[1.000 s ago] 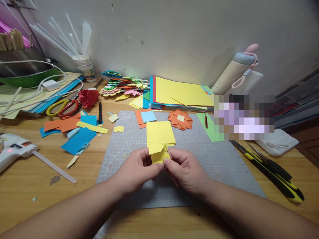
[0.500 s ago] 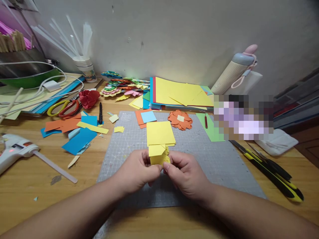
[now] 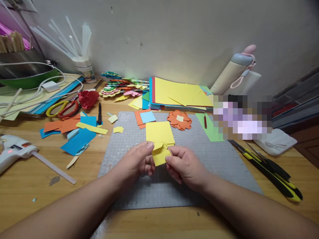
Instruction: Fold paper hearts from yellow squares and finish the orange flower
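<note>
A small folded piece of yellow paper (image 3: 160,157) is held up above the grey cutting mat (image 3: 134,192). My right hand (image 3: 188,166) pinches its right edge between thumb and fingers. At the paper's left edge is my left hand (image 3: 139,161), with its thumb raised to the upper left corner and its fingers curled below. Just beyond the hands, a stack of yellow paper squares (image 3: 159,132) lies on the mat. Behind it sit an orange paper flower (image 3: 179,120) with a pale square centre and a light blue square (image 3: 148,117) on orange paper.
A hot glue gun (image 3: 18,151) and blue and orange scraps (image 3: 78,141) lie left, near scissors (image 3: 62,108). On the right are a yellow-black cutter (image 3: 271,176) and a green sheet (image 3: 210,127) with a red pencil (image 3: 205,121). Coloured paper sheets (image 3: 184,94) are stacked at the back.
The folded yellow paper has been turned, and its lower flap now faces me more flatly. My left thumb has moved from its bottom edge up to the upper left; my right hand keeps its pinch.
</note>
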Demonstrator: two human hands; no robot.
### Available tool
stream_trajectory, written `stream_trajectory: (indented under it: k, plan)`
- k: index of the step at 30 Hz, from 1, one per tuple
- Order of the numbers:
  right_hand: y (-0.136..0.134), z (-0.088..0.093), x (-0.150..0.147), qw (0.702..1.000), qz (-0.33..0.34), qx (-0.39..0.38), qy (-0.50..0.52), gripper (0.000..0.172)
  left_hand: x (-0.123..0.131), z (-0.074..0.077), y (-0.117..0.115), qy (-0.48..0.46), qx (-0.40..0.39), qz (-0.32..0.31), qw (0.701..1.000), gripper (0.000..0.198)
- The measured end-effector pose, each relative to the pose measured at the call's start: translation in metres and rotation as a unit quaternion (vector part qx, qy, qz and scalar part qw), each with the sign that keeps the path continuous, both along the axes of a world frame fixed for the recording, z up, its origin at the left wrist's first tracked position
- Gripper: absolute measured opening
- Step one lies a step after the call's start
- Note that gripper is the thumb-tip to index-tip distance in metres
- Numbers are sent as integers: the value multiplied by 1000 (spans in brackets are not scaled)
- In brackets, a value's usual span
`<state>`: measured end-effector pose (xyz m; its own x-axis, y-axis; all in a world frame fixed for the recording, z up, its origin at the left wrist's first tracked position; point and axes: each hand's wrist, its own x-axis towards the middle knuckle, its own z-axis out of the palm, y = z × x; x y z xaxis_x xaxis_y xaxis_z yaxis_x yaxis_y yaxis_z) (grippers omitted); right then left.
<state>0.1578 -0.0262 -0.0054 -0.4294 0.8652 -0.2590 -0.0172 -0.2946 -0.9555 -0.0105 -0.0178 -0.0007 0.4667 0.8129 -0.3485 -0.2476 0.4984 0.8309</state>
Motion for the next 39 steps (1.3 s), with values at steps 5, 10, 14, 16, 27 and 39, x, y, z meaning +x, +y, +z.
stream_trajectory:
  k: [5,10,14,16,27,39]
  plan:
    - [-1,-3,1,1000,7,22,-3,26,-4,-1,1,63,36,-10,997,25]
    - [0,-6,1,997,-67,25,-3,23,-4,2,2,96,57,-39,993,20]
    - [0,-5,1,997,-71,31,-11,25,-4,4,1,125,74,-62,987,20]
    - [0,-4,1,997,-66,33,-6,27,-5,3,1,140,83,-38,986,20]
    - [-8,2,-1,991,-65,107,-46,27,-4,6,-2,123,69,-47,989,24]
    - [-6,-2,0,997,-35,66,-6,22,-3,4,0,130,70,-57,987,20]
